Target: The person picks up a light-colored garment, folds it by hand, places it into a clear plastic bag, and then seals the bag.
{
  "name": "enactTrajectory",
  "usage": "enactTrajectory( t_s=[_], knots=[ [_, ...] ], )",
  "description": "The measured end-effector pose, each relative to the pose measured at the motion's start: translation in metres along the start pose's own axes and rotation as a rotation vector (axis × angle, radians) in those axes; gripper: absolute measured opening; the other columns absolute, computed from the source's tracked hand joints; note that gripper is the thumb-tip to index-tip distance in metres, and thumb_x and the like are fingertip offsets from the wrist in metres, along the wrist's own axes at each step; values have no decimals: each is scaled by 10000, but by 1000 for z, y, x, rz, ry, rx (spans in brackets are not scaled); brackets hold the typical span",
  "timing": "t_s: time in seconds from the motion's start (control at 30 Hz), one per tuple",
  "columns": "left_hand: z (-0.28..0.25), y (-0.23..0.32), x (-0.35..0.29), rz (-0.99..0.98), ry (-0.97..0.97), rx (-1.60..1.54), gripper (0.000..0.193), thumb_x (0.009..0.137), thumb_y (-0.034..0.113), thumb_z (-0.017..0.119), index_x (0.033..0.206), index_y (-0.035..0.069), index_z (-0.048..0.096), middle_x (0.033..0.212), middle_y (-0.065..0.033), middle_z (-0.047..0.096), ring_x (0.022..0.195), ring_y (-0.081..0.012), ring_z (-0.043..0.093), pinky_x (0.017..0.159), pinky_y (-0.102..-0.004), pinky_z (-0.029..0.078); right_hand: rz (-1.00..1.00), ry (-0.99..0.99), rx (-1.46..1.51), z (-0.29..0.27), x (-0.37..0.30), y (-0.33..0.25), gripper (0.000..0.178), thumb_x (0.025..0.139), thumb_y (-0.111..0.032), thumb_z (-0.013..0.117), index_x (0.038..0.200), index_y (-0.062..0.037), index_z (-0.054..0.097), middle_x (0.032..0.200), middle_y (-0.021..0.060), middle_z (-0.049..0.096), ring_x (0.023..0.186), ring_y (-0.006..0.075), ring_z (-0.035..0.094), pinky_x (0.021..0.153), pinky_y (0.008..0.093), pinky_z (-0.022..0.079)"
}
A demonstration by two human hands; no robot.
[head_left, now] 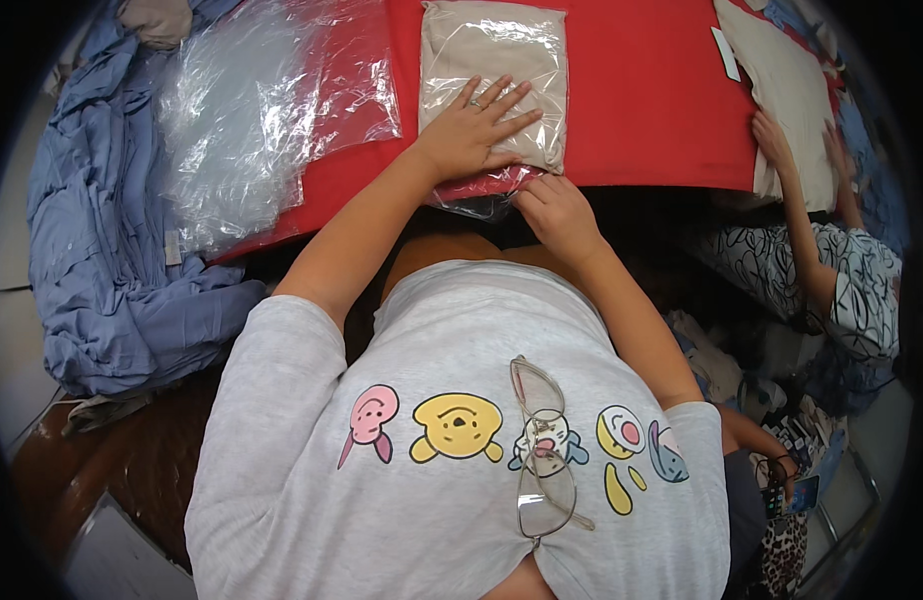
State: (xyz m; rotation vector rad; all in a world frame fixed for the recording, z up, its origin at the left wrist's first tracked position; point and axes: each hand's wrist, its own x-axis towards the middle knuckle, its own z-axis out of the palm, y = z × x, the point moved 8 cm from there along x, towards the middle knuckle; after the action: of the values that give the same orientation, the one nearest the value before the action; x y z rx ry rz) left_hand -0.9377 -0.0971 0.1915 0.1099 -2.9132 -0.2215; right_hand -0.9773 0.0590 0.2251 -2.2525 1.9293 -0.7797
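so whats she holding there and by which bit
The left hand lies flat on the bagged beige garment, pressing rather than gripping. The right hand fingers pinch the clear bag's open flap at its near edge.

bagged garment (497, 60): beige cloth, glossy clear plastic | tablecloth (652, 110): matt red | loose bags (252, 110): crinkled shiny plastic

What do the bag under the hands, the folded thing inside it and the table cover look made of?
The bag looks like thin clear plastic film: glossy, crinkled, see-through. The folded thing inside seems soft beige cloth, matte with gentle creases. The table cover looks like smooth red fabric or felt; the picture cannot settle which.
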Motion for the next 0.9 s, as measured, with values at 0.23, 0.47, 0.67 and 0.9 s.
enactTrajectory(
  t_s=[0.23,0.47,0.67,0.9],
  knots=[
    [-10,-45,12,146,-58,80,759,1039,667,514,1711,364,331,1818,-33,221,1666,-316,216,1346,-577,181,-68,21,-139,3,38,-24,71,832,-122,641,887,-83,620,901,82,606,898,264,639,847,390,554],
    [-9,-50,15,284,-53,-15,753,1041,657,526,1709,376,320,1808,-24,255,1657,-304,246,1338,-586,199,37,-70,-153,18,36,-61,89,840,-145,634,894,-79,608,905,97,600,897,276,628,858,403,549],
    [-9,-52,18,351,-52,-92,756,1025,643,562,1692,343,373,1805,-50,257,1656,-309,243,1338,-587,197,224,-19,-148,17,45,-81,130,853,-115,650,969,-57,641,967,109,628,951,302,644,916,430,547],
    [-17,-28,25,429,-58,-210,811,954,647,658,1653,282,468,1803,-99,257,1664,-326,225,1334,-604,177,664,249,-149,-14,32,-54,362,868,-46,782,1214,-78,682,1105,106,679,1060,315,657,968,451,521]
  ],
)
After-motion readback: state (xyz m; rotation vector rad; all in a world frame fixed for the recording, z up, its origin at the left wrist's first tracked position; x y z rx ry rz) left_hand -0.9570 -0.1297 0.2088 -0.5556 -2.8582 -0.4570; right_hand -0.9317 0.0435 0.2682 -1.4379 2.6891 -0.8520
